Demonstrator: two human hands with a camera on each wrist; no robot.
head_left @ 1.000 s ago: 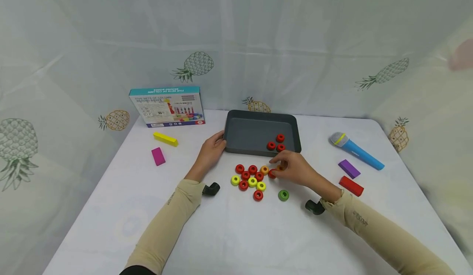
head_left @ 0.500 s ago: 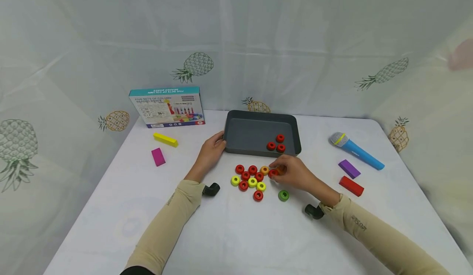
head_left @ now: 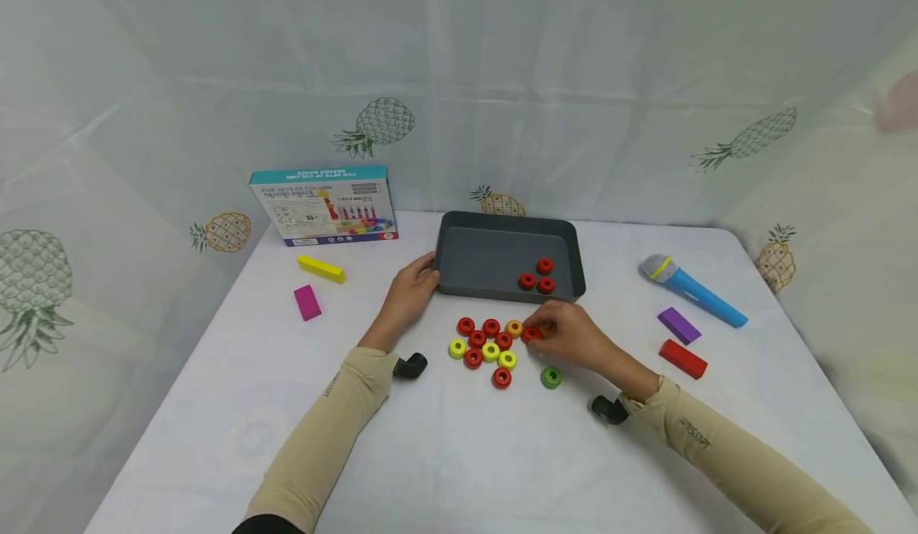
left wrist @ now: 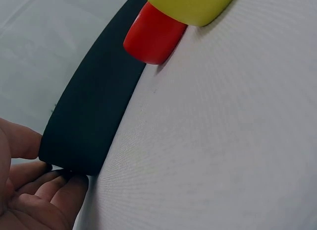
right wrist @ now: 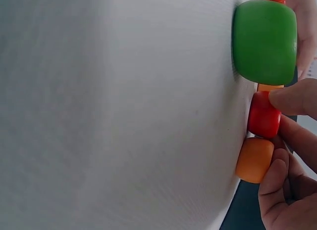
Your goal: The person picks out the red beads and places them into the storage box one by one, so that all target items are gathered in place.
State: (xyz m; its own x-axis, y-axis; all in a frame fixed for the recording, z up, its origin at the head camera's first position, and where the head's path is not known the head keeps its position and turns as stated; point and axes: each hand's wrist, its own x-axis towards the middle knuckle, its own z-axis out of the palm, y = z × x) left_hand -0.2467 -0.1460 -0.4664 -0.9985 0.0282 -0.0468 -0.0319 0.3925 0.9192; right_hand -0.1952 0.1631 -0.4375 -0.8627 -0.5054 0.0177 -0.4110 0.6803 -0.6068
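Note:
My left hand point(head_left: 412, 288) holds the near left corner of a dark grey tray point(head_left: 469, 267), thumb and fingertips against its wall in the left wrist view. Three red beads point(head_left: 545, 266) lie in the tray's right part. In front of it, my right hand point(head_left: 570, 333) pinches a red bead point(right wrist: 264, 116) between thumb and finger, low at the tabletop. An orange bead point(right wrist: 255, 160) sits right beside those fingers. Several red, yellow and orange beads point(head_left: 491, 351) cluster to the left of that hand. A green bead point(head_left: 551, 377) stands apart, nearer the body.
A printed toy box point(head_left: 326, 207) stands at the back left, with a yellow block point(head_left: 321, 269) and a magenta block point(head_left: 307, 303) before it. On the right lie a blue microphone point(head_left: 694, 291), a purple block point(head_left: 679, 326) and a red block point(head_left: 683, 359). A printed curtain hangs behind.
My right hand has drawn slightly back from the tray's edge over the last second, staying at the same red bead. My left hand and the tray look unmoved.

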